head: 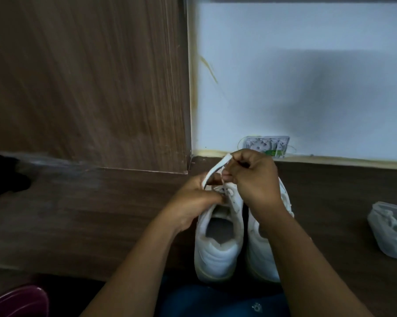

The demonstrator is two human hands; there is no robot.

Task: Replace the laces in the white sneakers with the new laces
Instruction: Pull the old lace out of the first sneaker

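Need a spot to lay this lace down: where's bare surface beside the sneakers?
Widest: wooden surface between left sneaker and black object. Narrower: between right sneaker and plastic bag. Crowded: over the left sneaker, where left hand and right hand hold the lace.

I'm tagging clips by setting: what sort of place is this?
Likely a home or office room, at a dark wooden desk against a pale wall. A wall socket sits just above the desktop; a wood-grain panel stands at left.
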